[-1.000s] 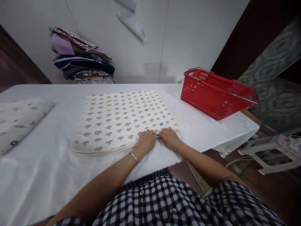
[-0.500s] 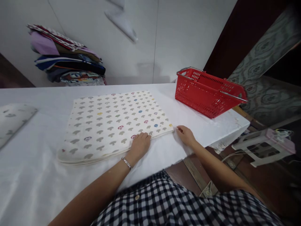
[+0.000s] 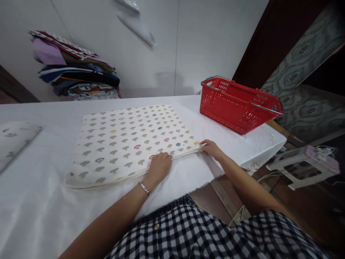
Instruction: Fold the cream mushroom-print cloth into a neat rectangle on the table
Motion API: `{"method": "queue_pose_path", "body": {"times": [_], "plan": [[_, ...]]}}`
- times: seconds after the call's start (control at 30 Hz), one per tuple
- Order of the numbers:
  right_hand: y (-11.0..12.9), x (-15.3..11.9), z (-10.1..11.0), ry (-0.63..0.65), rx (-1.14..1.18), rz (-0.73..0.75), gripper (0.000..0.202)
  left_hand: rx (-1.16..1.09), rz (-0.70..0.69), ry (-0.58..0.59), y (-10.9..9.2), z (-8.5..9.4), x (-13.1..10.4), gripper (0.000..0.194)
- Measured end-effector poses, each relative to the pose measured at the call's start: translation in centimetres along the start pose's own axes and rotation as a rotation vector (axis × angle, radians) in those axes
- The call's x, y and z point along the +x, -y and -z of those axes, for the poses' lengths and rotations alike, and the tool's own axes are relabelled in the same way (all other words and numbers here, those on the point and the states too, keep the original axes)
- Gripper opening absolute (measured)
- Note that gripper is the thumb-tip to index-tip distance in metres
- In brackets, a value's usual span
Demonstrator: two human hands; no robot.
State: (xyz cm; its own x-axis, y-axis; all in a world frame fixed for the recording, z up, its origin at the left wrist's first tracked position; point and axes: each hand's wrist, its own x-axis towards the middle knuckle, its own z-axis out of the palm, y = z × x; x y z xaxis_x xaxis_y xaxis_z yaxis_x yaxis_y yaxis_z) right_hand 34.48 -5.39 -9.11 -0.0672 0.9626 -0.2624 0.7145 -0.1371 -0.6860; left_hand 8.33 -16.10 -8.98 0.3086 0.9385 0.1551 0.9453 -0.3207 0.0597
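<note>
A white cloth with a mushroom print [image 3: 134, 140], folded in several layers, lies flat on the white-covered table [image 3: 185, 176]. My left hand [image 3: 161, 166], with a bracelet at the wrist, rests on the cloth's near edge, its fingers curled over that edge; whether they grip a layer is hidden. At the cloth's near right corner, my right hand [image 3: 211, 148] pinches the corner between thumb and fingers, and the edge there is slightly raised.
A red basket [image 3: 237, 108] stands at the table's back right. Another printed cloth [image 3: 16, 140] lies at the far left. Folded fabrics [image 3: 78, 68] are stacked behind the table. A white stool [image 3: 307, 165] is on the floor at right.
My right hand has moved slightly left onto the cloth's corner and closed on it, and the corner has lifted a little. My left hand stays at the near edge.
</note>
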Motion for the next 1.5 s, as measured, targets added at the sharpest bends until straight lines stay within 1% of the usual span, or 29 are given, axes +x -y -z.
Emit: {"method": "queue_pose_path", "body": {"times": [0.1, 0.2, 0.27, 0.33, 0.43, 0.47, 0.53, 0.63, 0.87, 1.07, 1.23, 1.37, 1.5], "plan": [[-0.3, 0.1, 0.2, -0.024, -0.122, 0.047, 0.029, 0.007, -0.009, 0.000, -0.1, 0.0, 0.0, 0.021], [-0.2, -0.1, 0.3, -0.067, -0.262, 0.121, 0.019, 0.003, -0.012, -0.011, 0.0, -0.1, 0.0, 0.020], [0.1, -0.3, 0.4, -0.089, -0.291, 0.139, 0.013, -0.002, -0.017, -0.023, 0.0, -0.2, 0.0, 0.020], [0.5, -0.6, 0.5, -0.089, -0.285, 0.145, 0.015, -0.003, -0.021, -0.028, 0.0, -0.4, 0.0, 0.021], [1.2, -0.9, 0.5, -0.034, -0.311, 0.135, 0.030, 0.002, -0.022, -0.024, 0.0, -0.4, 0.0, 0.022], [1.4, -0.9, 0.4, -0.012, -0.323, 0.127, 0.031, 0.005, -0.022, -0.022, 0.0, -0.4, 0.0, 0.022], [1.7, -0.7, 0.3, 0.012, -0.331, 0.114, 0.026, 0.007, -0.026, -0.022, -0.1, -0.3, -0.1, 0.022], [1.9, -0.3, 0.4, 0.003, -0.296, 0.076, 0.017, -0.003, -0.027, -0.027, -0.1, -0.2, -0.1, 0.021], [1.5, -0.1, 0.3, 0.017, -0.278, -0.014, 0.016, -0.034, -0.022, -0.047, 0.0, -0.3, -0.2, 0.020], [1.5, 0.3, 0.1, 0.028, -0.370, -0.006, 0.016, -0.029, -0.016, -0.028, 0.0, -0.3, -0.3, 0.021], [1.7, 0.5, 0.2, 0.032, -0.472, -0.014, 0.019, -0.039, -0.020, -0.035, 0.0, -0.3, -0.4, 0.020], [1.8, 0.3, 0.0, 0.036, -0.517, -0.004, 0.019, -0.041, -0.026, -0.021, 0.0, -0.2, -0.4, 0.020], [2.0, -0.2, -0.1, 0.009, -0.527, 0.032, 0.016, -0.032, -0.033, -0.039, 0.0, -0.3, -0.6, 0.019]]}}
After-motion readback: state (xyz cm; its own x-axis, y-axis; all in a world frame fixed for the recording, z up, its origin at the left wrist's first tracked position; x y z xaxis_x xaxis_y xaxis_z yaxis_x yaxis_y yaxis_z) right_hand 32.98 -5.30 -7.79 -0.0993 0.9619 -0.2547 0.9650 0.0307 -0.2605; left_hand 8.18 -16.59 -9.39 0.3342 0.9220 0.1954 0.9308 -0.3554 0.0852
